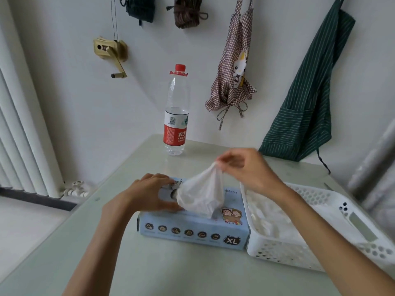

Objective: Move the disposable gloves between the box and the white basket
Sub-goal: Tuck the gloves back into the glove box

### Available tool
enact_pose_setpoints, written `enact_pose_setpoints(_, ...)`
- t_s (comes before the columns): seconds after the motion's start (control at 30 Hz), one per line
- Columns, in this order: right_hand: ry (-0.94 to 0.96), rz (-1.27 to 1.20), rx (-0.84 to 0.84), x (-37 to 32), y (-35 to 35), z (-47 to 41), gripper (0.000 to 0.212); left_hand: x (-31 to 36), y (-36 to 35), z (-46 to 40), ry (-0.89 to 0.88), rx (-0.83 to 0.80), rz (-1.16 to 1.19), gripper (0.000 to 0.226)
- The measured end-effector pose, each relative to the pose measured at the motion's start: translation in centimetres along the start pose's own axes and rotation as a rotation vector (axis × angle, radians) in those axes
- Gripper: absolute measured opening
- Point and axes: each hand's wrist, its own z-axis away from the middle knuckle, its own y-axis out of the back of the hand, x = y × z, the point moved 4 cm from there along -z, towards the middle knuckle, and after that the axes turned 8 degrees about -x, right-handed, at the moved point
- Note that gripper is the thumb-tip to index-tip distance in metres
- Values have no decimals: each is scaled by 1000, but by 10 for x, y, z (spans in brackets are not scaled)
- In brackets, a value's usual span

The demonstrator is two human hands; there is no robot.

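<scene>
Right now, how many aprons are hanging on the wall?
2. A checked apron with a cartoon rabbit hangs right of the water bottle. A green striped apron hangs further right, reaching the table. The rolled bundles higher up could be more.

1. A pale green table [85,242] fills the lower frame, its far edge up against the white wall.
2. Centre frame, the light-blue glove box [192,230] lies flat on it, "XL" on its near face.
3. Just right of it, touching, sits the white basket [316,248].
4. Further back, upper centre, a clear water bottle [176,116] with a red cap stands upright.
</scene>
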Motion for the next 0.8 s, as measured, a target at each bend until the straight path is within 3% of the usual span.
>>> enact_pose_setpoints(0.07,22,-8,102,-6,12,0,8,3,2,2,-18,8,-8,83)
enact_pose_setpoints(0.17,-64,106,-81,-4,-1,2,3,13,8,6,-104,-9,129,78)
enact_pose_setpoints(0.3,-179,82,-21,3,-3,0,4,25,20,7,-224,149,310,36)
enact_pose_setpoints(0.37,-313,101,-124,7,-5,-2,9,23,24,5,-200,259,341,27)
enact_pose_setpoints(0.43,-440,114,-286,12,-11,-3,28,20,23,3,-150,270,388,11)
enact_pose_setpoints(0.5,-510,100,-358,12,-21,-9,44,16,14,1,-52,203,331,54)
enact_pose_setpoints(0.6,-550,270,-375,17,-39,-20,45,19,4,-1,-12,108,159,91)
enact_pose_setpoints(0.7,-512,393,-397,17,-40,-25,42,14,-3,-3,32,19,105,96)
enact_pose_setpoints(0.8,-348,175,-160,9,-14,-26,37,11,-4,-5,47,-16,90,89)
